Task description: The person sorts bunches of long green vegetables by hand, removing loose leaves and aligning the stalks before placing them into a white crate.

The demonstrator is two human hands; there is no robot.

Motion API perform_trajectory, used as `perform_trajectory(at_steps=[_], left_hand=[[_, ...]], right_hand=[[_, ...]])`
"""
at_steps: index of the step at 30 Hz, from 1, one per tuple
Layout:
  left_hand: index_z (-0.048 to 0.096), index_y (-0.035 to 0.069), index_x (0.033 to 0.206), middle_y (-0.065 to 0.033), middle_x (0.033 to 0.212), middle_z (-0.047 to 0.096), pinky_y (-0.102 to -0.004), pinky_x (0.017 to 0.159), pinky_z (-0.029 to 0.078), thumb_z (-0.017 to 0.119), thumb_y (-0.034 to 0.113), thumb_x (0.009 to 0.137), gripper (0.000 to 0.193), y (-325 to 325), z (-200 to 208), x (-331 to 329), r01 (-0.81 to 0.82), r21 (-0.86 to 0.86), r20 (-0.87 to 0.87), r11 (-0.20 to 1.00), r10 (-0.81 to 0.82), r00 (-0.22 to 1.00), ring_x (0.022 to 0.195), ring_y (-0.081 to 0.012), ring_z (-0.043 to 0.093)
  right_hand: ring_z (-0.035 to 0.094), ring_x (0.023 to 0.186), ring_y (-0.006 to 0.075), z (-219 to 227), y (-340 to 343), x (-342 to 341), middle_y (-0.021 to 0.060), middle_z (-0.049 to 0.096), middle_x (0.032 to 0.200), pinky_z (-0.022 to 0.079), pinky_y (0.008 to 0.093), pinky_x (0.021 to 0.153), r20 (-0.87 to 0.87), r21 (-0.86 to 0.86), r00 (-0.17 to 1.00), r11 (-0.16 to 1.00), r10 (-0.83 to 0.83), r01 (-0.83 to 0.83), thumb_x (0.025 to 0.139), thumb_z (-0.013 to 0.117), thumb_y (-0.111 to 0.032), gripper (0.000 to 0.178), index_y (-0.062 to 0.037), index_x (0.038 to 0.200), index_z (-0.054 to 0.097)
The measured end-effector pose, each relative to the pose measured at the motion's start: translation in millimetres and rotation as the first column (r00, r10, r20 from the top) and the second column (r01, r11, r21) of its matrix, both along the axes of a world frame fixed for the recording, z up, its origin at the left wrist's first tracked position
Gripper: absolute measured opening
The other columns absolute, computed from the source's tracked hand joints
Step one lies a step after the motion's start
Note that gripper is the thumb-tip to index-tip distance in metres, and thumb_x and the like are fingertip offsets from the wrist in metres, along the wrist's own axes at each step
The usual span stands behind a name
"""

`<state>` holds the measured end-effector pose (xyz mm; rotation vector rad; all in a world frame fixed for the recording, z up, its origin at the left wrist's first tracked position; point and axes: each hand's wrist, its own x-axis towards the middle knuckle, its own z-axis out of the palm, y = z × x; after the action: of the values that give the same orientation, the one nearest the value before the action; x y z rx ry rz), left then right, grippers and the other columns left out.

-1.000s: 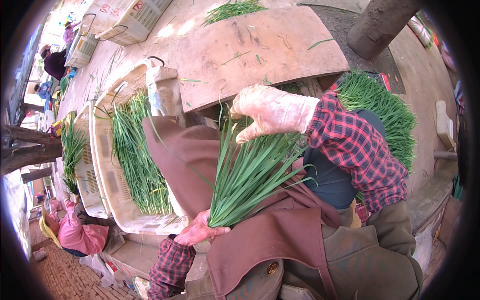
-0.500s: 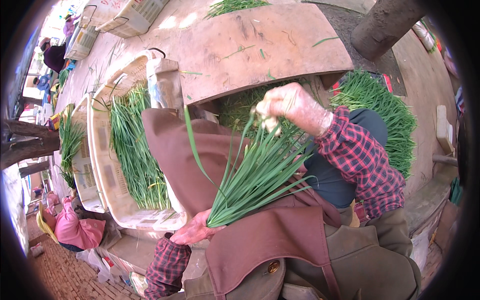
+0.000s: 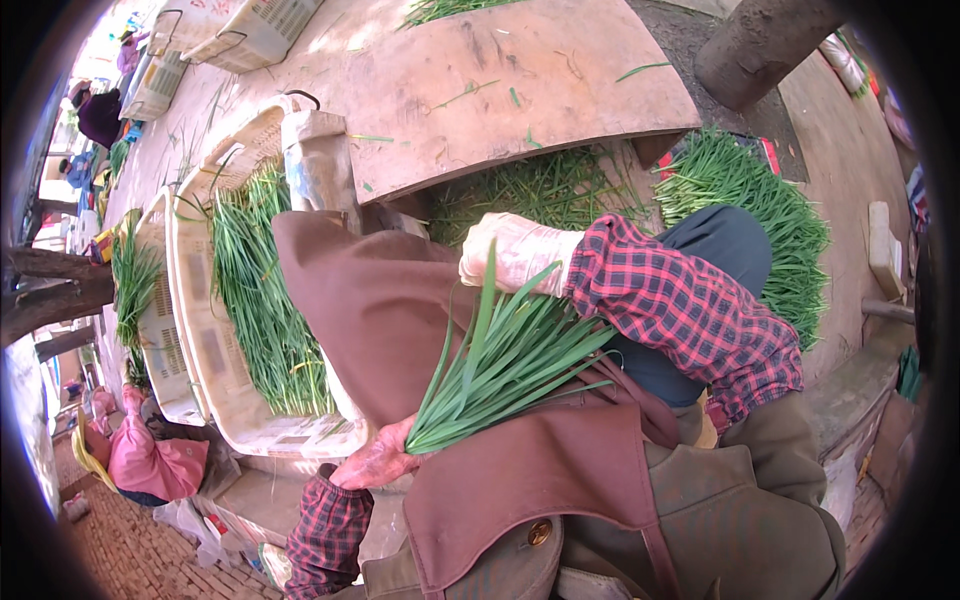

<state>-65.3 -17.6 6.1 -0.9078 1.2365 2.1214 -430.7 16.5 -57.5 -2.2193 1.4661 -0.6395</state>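
A fanned bunch of garlic chives (image 3: pixel 505 375), with long flat green leaves, lies across the brown apron (image 3: pixel 350 290) on my lap. My left hand (image 3: pixel 380 458) is closed round one end of it, at the lower left. At the spread end is my right hand (image 3: pixel 515 252), pale as if in a thin glove, its fingers curled into a fist. One leaf rises in front of that hand. What the curled fingers hold, if anything, is hidden. Both forearms wear red-and-black checked sleeves.
A white plastic crate (image 3: pixel 290 435) of chives stands to my left. Beyond my knees is a low wooden board (image 3: pixel 520 90) with leaf scraps on and under it. A chive heap (image 3: pixel 745 210) lies at right, near a post (image 3: pixel 760 55). A person in pink (image 3: pixel 160 455) sits at far left.
My right hand has come left and nearer to me, toward the bunch, and its fist has turned. A loose leaf that stuck out to the left has shifted. My left hand keeps its hold.
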Motion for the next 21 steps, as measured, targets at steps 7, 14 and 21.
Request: perform_trajectory(at_steps=[7, 14, 21], left_hand=[[0.043, 0.011, 0.145, 0.0011, 0.097, 0.058, -0.0326, 0.067, 0.046, 0.061, -0.004, 0.09, 0.059, 0.9, 16.7, -20.0, -0.364, 0.02, 0.208, 0.931, 0.353, 0.912, 0.077, -0.0171, 0.056], [0.047, 0.007, 0.144, -0.0158, 0.083, 0.053, -0.0406, 0.059, 0.051, 0.063, -0.006, 0.071, 0.076, -10.8, 66.6, -47.2, 0.228, -0.969, 0.248, -0.098, -0.387, 0.888, 0.069, -0.0333, 0.061], [0.051, 0.007, 0.142, -0.0103, 0.081, 0.051, -0.0368, 0.053, 0.048, 0.059, -0.01, 0.075, 0.07, -20.3, 18.6, -39.7, 0.201, -0.725, 0.404, -0.658, -0.171, 0.899, 0.065, -0.025, 0.057]], right_hand=[[0.06, 0.063, 0.0104, 37.2, 14.8, -36.7, 0.0032, 0.069, 0.08, 0.05, 0.0277, 0.062, 0.227, -0.035, 0.898, 0.918, -0.378, 0.395, 0.095, 0.061, -0.019, 0.019, -0.0022, 0.091, 0.069], [0.059, 0.066, 0.0064, 66.5, 38.3, -70.7, 0.0007, 0.069, 0.079, 0.049, 0.0234, 0.066, 0.609, 0.44, 0.351, 0.671, -0.711, 0.596, 0.096, 0.064, -0.019, 0.02, 0.0003, 0.094, 0.069], [0.064, 0.083, 0.0104, 62.0, 53.4, -79.2, 0.0056, 0.07, 0.092, 0.051, 0.0249, 0.079, 0.679, 0.367, 0.343, 0.705, -0.649, 0.607, 0.099, 0.061, -0.016, 0.022, 0.0045, 0.104, 0.068]])
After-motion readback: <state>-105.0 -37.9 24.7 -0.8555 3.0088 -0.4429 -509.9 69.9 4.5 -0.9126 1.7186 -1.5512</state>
